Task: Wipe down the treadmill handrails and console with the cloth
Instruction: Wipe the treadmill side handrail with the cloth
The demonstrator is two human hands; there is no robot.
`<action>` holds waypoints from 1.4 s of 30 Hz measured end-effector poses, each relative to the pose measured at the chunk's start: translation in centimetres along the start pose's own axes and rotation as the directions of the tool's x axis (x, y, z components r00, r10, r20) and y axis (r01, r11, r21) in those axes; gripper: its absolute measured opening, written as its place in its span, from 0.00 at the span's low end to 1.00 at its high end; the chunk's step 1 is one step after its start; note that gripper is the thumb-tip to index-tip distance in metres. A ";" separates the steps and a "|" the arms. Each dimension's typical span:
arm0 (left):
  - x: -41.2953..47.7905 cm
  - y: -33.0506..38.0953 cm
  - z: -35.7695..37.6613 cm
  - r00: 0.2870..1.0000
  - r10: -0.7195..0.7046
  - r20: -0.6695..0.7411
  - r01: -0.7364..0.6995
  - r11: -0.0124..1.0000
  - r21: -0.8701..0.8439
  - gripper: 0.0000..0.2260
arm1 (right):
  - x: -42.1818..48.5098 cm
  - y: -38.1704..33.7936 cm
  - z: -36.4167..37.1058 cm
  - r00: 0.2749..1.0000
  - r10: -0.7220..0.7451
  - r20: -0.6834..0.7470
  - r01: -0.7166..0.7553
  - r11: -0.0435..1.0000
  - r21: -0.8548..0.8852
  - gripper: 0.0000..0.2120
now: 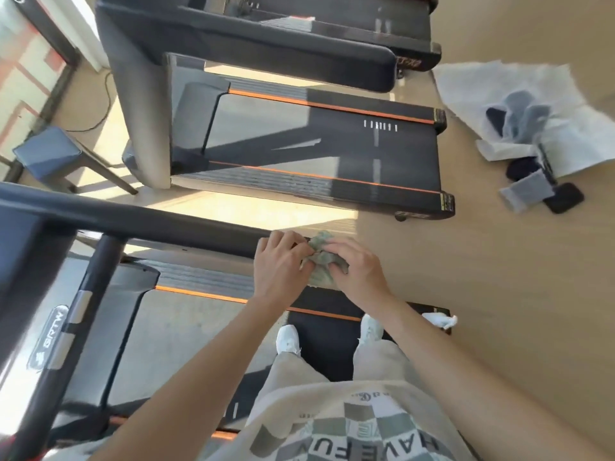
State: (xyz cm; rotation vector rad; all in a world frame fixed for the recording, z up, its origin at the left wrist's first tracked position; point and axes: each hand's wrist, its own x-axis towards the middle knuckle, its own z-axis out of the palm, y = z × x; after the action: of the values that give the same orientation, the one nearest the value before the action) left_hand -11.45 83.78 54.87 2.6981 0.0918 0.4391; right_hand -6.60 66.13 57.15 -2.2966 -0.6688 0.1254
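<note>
Both the left grip (281, 266) and the right grip (357, 272) pinch the crumpled green cloth (321, 257) at the free end of the handrail (149, 222). Most of the job seems left (the cloth looks bunched, not spread): the rail's length and the console (21, 251).

A second treadmill (299, 141) stands on the tan floor (499, 294), with a third (332, 24) beyond it. Left of them sits a blue-seated stool (46, 154), a dark cable (107, 104) trailing nearby. To the right, a white sheet (499, 84) carries grey cloths (522, 118); a flat black object (564, 197) lies just off its edge.
</note>
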 end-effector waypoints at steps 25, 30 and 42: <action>5.9 22.9 10.2 0.823 -0.478 0.306 0.540 0.826 -0.160 0.08 | -1.5 22.6 -15.4 0.902 0.213 0.376 -0.377 0.812 0.445 0.06; 9.8 26.8 12.0 0.704 -0.534 0.469 0.708 0.584 -0.398 0.19 | -0.2 25.0 -19.8 0.875 0.346 0.339 -0.485 0.609 0.628 0.07; 22.0 25.9 15.0 0.658 -0.611 0.441 0.714 0.320 -0.623 0.02 | 10.3 29.7 -25.0 0.852 0.455 0.260 -0.524 0.721 0.454 0.11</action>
State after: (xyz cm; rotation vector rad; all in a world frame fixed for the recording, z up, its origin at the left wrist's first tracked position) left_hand 14.15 57.14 58.58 1.5910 0.7866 -0.0035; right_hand 21.92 37.86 56.41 -1.8888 -0.0369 0.6373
